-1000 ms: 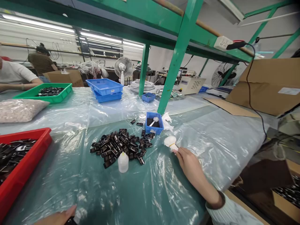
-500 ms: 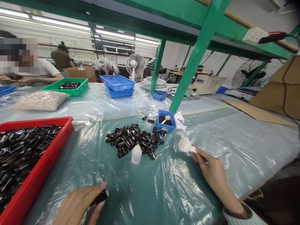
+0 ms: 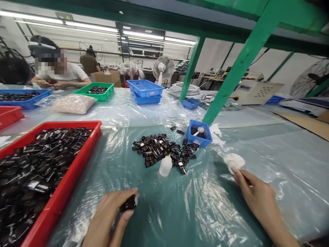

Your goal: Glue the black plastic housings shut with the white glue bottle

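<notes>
At the lower middle, my left hand [image 3: 110,212] pinches a small black plastic part [image 3: 129,203] with a shiny end between thumb and fingers. On the right, my right hand [image 3: 259,195] is closed on a white crumpled wad of cloth or tissue [image 3: 235,161], held low over the plastic-covered table. A small translucent squeeze bottle [image 3: 165,167] with a yellowish tip stands between the hands. Behind the bottle lies a loose pile of similar black parts [image 3: 156,149]. A small blue bin [image 3: 205,141] with dark contents and a white scoop [image 3: 199,130] sits beside the pile.
A large red tray [image 3: 84,154] full of black parts fills the left. Farther back are a bag of pale pellets [image 3: 74,104], a green tray [image 3: 108,92] and stacked blue trays [image 3: 145,88]. A green post [image 3: 239,65] slants down near the bin. A co-worker [image 3: 74,72] sits opposite.
The view has turned left, so the scene sits farther right. My right hand has moved slightly right, and the white wad looks flatter. My left hand still holds the black part.
</notes>
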`<state>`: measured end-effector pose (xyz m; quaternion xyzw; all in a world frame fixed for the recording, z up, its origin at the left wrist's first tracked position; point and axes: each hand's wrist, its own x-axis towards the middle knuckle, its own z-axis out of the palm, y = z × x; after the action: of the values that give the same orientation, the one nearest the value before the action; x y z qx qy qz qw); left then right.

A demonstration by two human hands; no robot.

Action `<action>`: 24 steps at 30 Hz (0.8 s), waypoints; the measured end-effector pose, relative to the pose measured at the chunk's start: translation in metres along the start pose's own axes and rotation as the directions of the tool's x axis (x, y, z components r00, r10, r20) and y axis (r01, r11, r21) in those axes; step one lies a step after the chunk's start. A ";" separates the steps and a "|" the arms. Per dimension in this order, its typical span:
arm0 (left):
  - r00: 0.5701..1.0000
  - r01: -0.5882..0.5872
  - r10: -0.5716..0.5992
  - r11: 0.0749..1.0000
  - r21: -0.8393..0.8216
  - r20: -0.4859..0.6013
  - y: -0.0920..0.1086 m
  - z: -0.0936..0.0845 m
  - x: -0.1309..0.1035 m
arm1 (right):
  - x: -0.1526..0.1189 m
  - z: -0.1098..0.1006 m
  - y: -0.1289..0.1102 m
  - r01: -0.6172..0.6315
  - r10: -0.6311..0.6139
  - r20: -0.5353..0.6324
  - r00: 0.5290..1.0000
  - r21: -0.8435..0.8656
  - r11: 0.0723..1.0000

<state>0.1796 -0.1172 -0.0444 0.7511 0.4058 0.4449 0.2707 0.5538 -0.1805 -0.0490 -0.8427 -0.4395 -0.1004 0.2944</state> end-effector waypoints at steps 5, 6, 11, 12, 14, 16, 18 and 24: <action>0.965 0.259 -0.238 0.932 -0.255 0.110 0.008 0.002 0.000 | 0.003 -0.001 0.002 -0.108 0.109 -0.020 0.994 0.015 0.994; 0.944 0.326 -0.287 0.888 -0.323 0.163 0.010 0.003 0.001 | 0.003 -0.002 0.002 -0.122 0.122 -0.021 0.992 0.021 0.992; 0.847 0.527 -0.348 0.650 -0.548 0.402 0.011 0.002 0.008 | 0.001 -0.004 -0.002 -0.141 0.141 0.015 0.990 0.050 0.989; 0.837 0.542 -0.338 0.619 -0.568 0.430 0.010 0.002 0.009 | 0.000 -0.004 -0.002 -0.138 0.137 0.027 0.990 0.052 0.989; 0.824 0.562 -0.309 0.560 -0.609 0.476 0.007 0.003 0.009 | 0.000 -0.003 -0.002 -0.136 0.134 0.037 0.990 0.056 0.989; 0.812 0.579 -0.279 0.485 -0.655 0.512 0.004 0.003 0.010 | 0.000 -0.003 0.000 -0.137 0.136 0.034 0.990 0.059 0.989; 0.803 0.595 -0.265 0.402 -0.696 0.534 0.003 0.003 0.010 | 0.000 -0.004 0.001 -0.135 0.133 0.029 0.991 0.058 0.989; 0.772 0.636 -0.266 0.298 -0.712 0.578 0.009 0.000 0.014 | 0.000 -0.005 -0.001 -0.106 0.104 0.038 0.994 0.058 0.993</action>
<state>0.1866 -0.1106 -0.0309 0.4128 0.2554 0.3483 0.8019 0.5533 -0.1826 -0.0444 -0.8572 -0.4023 -0.0568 0.3164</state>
